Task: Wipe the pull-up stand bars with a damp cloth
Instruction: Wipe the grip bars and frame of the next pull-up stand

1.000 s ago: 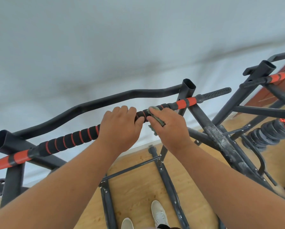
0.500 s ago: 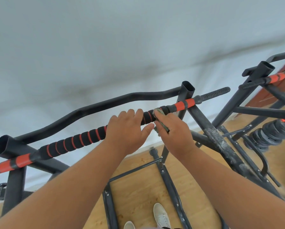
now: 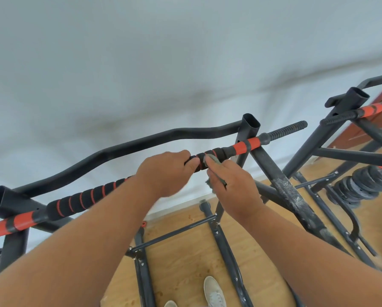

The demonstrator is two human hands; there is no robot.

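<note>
The pull-up stand's front bar (image 3: 81, 200) runs from lower left to upper right, with black foam grips ringed in orange. My left hand (image 3: 165, 176) grips the foam near the bar's right part, fingers curled over the top. Just to its right, my right hand (image 3: 232, 185) holds a grey-green cloth (image 3: 213, 161) against the foam, with a corner of the cloth hanging below the bar. Behind it a curved black bar (image 3: 123, 149) joins the two upright posts.
A second stand (image 3: 345, 120) with an orange-banded bar stands at the right. Black weight plates (image 3: 362, 185) lie on the wooden floor (image 3: 185, 262) beside it. The stand's base rails (image 3: 225, 251) and my shoes (image 3: 213, 293) show below. A white wall fills the background.
Both hands have slid to the right along the foam grip, the cloth moving with the right hand toward the orange band. More of the left foam grip is uncovered.
</note>
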